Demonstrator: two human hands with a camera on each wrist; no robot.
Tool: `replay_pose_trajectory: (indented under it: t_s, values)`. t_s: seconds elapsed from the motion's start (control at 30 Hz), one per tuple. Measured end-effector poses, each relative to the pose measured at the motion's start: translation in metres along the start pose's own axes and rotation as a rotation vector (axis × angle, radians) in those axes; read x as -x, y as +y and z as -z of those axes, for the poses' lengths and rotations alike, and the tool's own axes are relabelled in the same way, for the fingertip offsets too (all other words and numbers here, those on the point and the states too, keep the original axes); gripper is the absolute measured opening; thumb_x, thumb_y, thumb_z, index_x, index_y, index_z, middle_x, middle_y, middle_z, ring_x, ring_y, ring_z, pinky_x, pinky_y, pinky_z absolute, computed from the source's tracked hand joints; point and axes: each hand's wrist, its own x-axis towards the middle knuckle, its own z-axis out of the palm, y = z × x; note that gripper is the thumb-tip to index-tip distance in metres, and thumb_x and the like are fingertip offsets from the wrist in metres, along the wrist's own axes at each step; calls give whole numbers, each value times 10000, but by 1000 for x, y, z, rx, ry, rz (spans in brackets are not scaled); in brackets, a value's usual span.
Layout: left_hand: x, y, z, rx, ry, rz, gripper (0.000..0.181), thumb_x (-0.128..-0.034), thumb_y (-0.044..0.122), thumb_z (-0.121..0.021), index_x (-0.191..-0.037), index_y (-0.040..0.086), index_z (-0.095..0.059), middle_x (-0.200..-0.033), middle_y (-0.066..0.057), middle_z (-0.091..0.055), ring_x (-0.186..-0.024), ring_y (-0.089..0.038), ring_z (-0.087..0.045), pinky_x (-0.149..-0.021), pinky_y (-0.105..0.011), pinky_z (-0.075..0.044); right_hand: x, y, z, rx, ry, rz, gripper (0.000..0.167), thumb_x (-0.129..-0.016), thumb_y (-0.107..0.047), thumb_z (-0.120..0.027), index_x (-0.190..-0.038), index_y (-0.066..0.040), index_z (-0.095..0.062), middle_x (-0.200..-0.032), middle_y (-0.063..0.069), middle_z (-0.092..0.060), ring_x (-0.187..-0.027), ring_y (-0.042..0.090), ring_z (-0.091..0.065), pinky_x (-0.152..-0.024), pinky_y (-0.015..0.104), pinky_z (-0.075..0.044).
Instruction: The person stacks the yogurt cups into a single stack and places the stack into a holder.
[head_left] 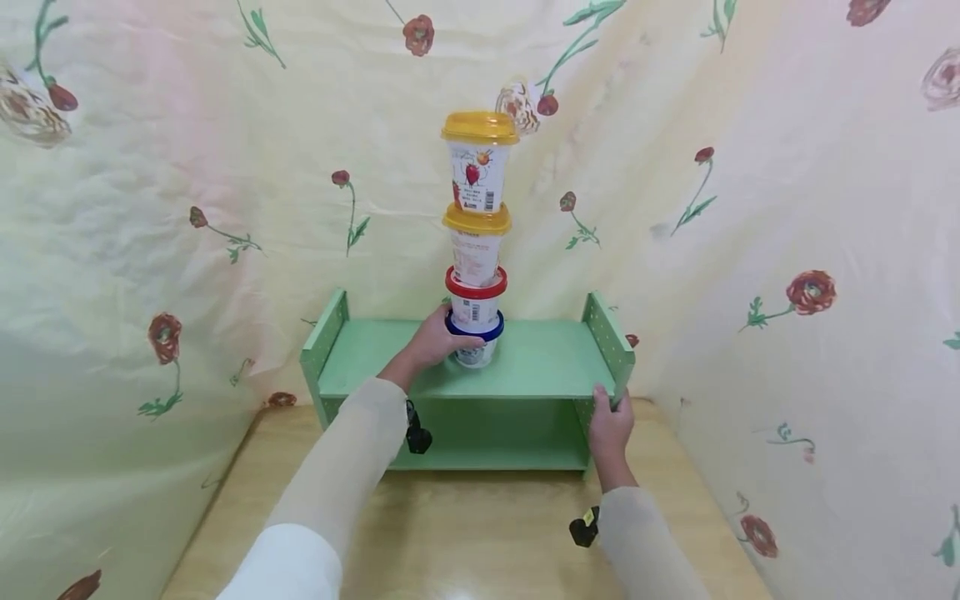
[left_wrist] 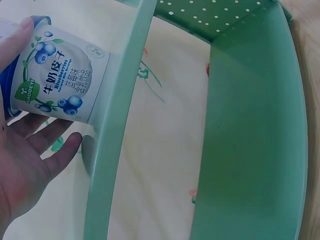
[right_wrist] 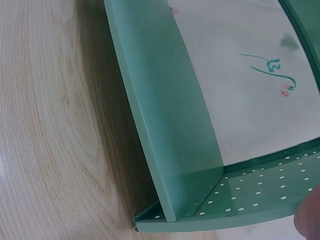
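A stack of lidded plastic cups stands on the upper board of a green two-tier shelf [head_left: 555,358]. At the bottom is a blueberry milk cup [left_wrist: 60,75] with a blue lid. Above it come a red-lidded cup [head_left: 476,313], a yellow-lidded cup [head_left: 476,257] and, topmost, another yellow-lidded cup with a strawberry print [head_left: 478,177]. My left hand [head_left: 433,340] grips the blue-lidded cup near its lid, thumb across the front, other fingers behind. My right hand [head_left: 611,432] holds the front edge of the shelf's right side panel; only a fingertip shows in the right wrist view.
The shelf stands on a light wooden tabletop [head_left: 465,533] against a flower-printed cloth backdrop [head_left: 300,125], which also covers both sides. Perforated side panels [head_left: 611,342] rise above the upper board. A lower board [head_left: 487,458] lies underneath.
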Motion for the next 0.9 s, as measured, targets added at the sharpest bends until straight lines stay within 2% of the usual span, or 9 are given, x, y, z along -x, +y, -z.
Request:
replay_pose_trajectory:
  t_s: [0.2,0.47,0.6,0.73,0.83,0.9]
  values:
    - [-5,-7,-4,5,4,13,937,-780,403,-873,-1521,173,-347,-1452,-55,-506,-1316,-304,-489,-1100,-564,-408,-2,8,4,11,-29,-8,577,-1043,-392,-511,-1519,-79,-420,-1529,147,-445,-1404,303,-385,-1178,496,-301]
    - [-14,5,-3,0,-15,12,963,-772,425,-873,-1529,192,-326,-1467,-60,-488,-1336,-304,-468,-1111,-570,-392,-10,2,10,31,-33,-3,591,-1031,-435,-523,-1492,-74,-446,-1515,137,-457,-1364,286,-410,-1169,502,-314]
    - [-17,7,-2,17,4,5,962,-794,392,-864,-1542,172,-301,-1488,-78,-464,-1359,-316,-445,-1123,-567,-378,-13,-4,12,40,-75,-6,619,-1028,-447,-526,-1497,-55,-434,-1513,165,-452,-1348,296,-414,-1169,505,-313]
    - [-15,1,-3,2,31,6,1006,-799,413,-859,-1568,175,-258,-1522,-83,-438,-1386,-313,-427,-1130,-553,-376,-12,-11,17,97,-124,-9,643,-1033,-432,-522,-1517,-29,-392,-1515,225,-429,-1334,350,-417,-1164,530,-309]
    - [-2,-4,-3,-81,67,70,1111,-790,487,-844,-1610,173,-163,-1569,-114,-393,-1417,-327,-397,-1128,-554,-377,-10,-18,23,133,-141,10,719,-1024,-412,-559,-1582,-67,-264,-1555,246,-356,-1385,387,-376,-1172,545,-297]
    - [12,-7,1,-225,90,96,1138,-805,560,-799,-1622,145,-124,-1590,-149,-358,-1436,-344,-369,-1129,-555,-373,-9,-26,28,136,-75,90,771,-993,-345,-633,-1594,-92,-221,-1555,236,-336,-1400,380,-352,-1177,528,-295]
